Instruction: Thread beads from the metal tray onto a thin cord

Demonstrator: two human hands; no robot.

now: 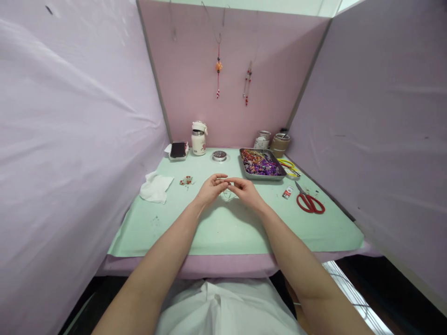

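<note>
My left hand (211, 189) and right hand (247, 191) meet just above the middle of the tabletop (216, 235), tips touching. The fingers of both are pressed together, pinching a thin, pale thread (228, 195) that hangs in loose loops below them, between my 2 palms. Whatever else sits between my fingertips is too small to make out.

To the left of my left hand lies a little heap of red and green beads (186, 180), and further left a crumpled white cloth (156, 187). Beyond my hands is a small round dish (220, 155), with a cream bottle (199, 143) behind it to the left and a dark, flat case (178, 150) beside the bottle.

A metal tray (264, 177) full of purple and orange beaded strands stands past my right hand, near 2 jars at the back: a clear jar (262, 139) and a brownish jar (280, 145). Right of my right hand are a small red-and-white packet (287, 192) and red-handled scissors (310, 203), blades pointing away from me. On the pink wall (192, 79) hang 2 beaded strings, an orange charm (219, 66) and a thinner red strand (247, 83).
</note>
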